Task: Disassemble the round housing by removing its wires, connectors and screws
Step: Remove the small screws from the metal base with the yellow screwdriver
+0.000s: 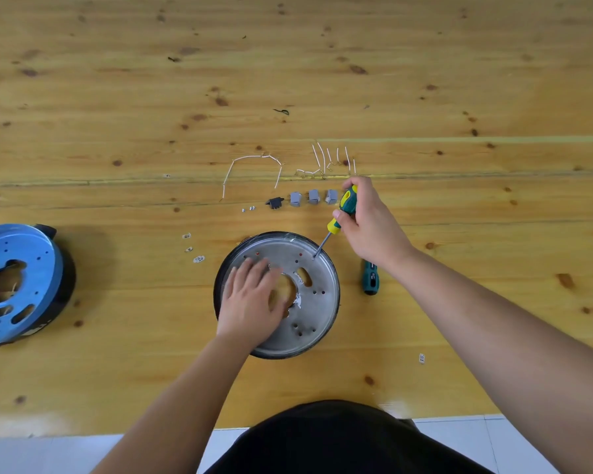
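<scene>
A round housing [317,304] with a grey metal plate and black rim lies on the wooden table in front of me. My left hand [250,299] rests flat on its left half, fingers spread. My right hand [367,224] grips a green and yellow screwdriver [341,210], whose tip touches the plate near its upper right rim. Behind the housing lie white wires [254,165], more short wires [329,160], three grey connectors [313,197], a black connector [274,202] and small screws [249,209].
A second round housing with a blue plate [14,285] sits at the left edge. A second green screwdriver [370,278] lies right of the housing. Small labels [192,249] lie to its left and one [421,358] to the right. The table's front edge [117,429] is near my body.
</scene>
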`<state>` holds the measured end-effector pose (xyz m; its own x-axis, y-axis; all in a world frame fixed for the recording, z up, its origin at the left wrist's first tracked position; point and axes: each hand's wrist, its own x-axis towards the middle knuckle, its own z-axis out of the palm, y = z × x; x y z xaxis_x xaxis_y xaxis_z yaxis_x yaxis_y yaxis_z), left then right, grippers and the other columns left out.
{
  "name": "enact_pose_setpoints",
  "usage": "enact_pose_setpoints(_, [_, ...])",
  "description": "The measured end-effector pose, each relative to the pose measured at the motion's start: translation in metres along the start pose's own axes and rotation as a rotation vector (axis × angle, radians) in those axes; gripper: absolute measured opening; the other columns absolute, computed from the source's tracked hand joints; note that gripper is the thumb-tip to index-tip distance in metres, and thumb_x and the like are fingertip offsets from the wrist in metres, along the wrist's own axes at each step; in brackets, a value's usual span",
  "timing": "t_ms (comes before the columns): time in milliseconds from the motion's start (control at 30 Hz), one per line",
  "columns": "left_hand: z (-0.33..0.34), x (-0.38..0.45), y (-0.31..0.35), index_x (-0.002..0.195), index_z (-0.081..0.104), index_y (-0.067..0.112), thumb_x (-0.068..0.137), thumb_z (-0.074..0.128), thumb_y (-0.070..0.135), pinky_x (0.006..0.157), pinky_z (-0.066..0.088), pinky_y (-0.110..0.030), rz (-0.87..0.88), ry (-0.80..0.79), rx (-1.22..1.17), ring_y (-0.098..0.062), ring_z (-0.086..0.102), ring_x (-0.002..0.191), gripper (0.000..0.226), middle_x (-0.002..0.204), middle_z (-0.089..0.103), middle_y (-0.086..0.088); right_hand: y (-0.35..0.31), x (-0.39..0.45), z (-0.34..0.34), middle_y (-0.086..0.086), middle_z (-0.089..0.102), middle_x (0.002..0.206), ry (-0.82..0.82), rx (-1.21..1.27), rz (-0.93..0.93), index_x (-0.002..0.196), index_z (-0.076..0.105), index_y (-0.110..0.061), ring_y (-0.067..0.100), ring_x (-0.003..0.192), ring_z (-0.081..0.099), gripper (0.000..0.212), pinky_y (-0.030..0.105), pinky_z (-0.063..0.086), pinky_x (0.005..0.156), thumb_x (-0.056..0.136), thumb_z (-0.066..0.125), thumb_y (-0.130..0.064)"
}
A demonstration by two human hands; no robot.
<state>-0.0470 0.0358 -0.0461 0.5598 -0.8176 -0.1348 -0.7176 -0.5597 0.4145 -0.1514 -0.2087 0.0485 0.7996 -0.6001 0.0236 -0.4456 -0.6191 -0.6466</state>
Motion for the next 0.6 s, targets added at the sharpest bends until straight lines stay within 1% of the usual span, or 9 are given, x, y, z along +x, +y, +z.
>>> enact_pose_setpoints(33, [0.006,0.002,0.002,0.155,0.03,0.048,0.097,0.054,0.055,0.129,0.004,-0.05,0.01,-0.078,0.031,-0.026,0.007,0.159,0.063,0.17,0.022,0.006,0.0,0.0,0.0,-0.003,0.047,0.113,-0.001,-0.006,-0.017,0.138,0.039,-0.014,0.02,0.084,0.057,0.039,0.031,0.036,0.068,0.105,0.058,-0.018])
enact_pose_setpoints(100, [0.018,0.004,0.004,0.154,0.009,0.061,0.093,0.046,0.07,0.126,-0.006,-0.052,-0.006,-0.181,0.031,-0.024,-0.01,0.159,0.072,0.173,-0.002,0.013,0.0,-0.001,0.001,-0.005,0.045,0.113,-0.004,-0.014,-0.035,0.139,0.038,-0.014,0.018,0.083,0.053,0.039,0.03,0.034,0.069,0.106,0.058,-0.018])
enact_pose_setpoints(167, [0.028,0.005,0.002,0.154,0.001,0.063,0.09,0.044,0.076,0.125,-0.012,-0.054,-0.016,-0.225,0.044,-0.024,-0.023,0.156,0.077,0.17,-0.018,0.017,0.0,-0.002,0.001,-0.006,0.044,0.113,0.003,-0.024,-0.042,0.139,0.038,-0.014,0.015,0.08,0.049,0.039,0.029,0.032,0.065,0.106,0.058,-0.019])
enact_pose_setpoints(233, [0.033,0.003,-0.002,0.154,-0.003,0.063,0.09,0.045,0.078,0.124,-0.016,-0.055,-0.016,-0.248,0.074,-0.024,-0.032,0.153,0.082,0.167,-0.029,0.018,0.0,-0.002,0.002,-0.006,0.044,0.112,0.008,-0.029,-0.048,0.138,0.038,-0.014,0.014,0.079,0.048,0.039,0.027,0.031,0.06,0.106,0.058,-0.019])
enact_pose_setpoints(300, [0.036,0.003,-0.004,0.153,-0.006,0.064,0.089,0.045,0.078,0.123,-0.018,-0.055,-0.018,-0.252,0.077,-0.023,-0.035,0.152,0.083,0.165,-0.032,0.018,0.0,-0.002,0.002,-0.005,0.045,0.112,0.007,-0.029,-0.051,0.137,0.038,-0.015,0.015,0.078,0.05,0.038,0.027,0.031,0.06,0.106,0.058,-0.019])
enact_pose_setpoints(400, [0.037,0.003,-0.006,0.151,-0.007,0.067,0.088,0.044,0.08,0.122,-0.02,-0.053,-0.016,-0.25,0.062,-0.022,-0.036,0.152,0.082,0.165,-0.032,0.019,0.0,-0.003,0.003,-0.004,0.047,0.111,0.015,-0.026,-0.049,0.136,0.039,-0.015,0.016,0.08,0.052,0.037,0.028,0.031,0.061,0.106,0.058,-0.02])
enact_pose_setpoints(533, [0.038,0.003,-0.006,0.151,-0.007,0.067,0.086,0.039,0.082,0.122,-0.02,-0.053,-0.016,-0.249,0.071,-0.022,-0.036,0.151,0.081,0.165,-0.032,0.019,0.002,-0.003,0.002,-0.003,0.048,0.111,0.023,-0.027,-0.03,0.136,0.039,-0.015,0.018,0.079,0.053,0.036,0.02,0.032,0.057,0.106,0.057,-0.02])
enact_pose_setpoints(600, [0.038,0.002,-0.005,0.152,-0.007,0.066,0.084,0.036,0.083,0.122,-0.02,-0.053,-0.014,-0.244,0.073,-0.022,-0.036,0.151,0.082,0.165,-0.032,0.019,0.002,-0.003,0.001,-0.002,0.049,0.111,0.027,-0.025,-0.021,0.136,0.039,-0.014,0.018,0.078,0.055,0.036,0.02,0.033,0.057,0.106,0.058,-0.02])
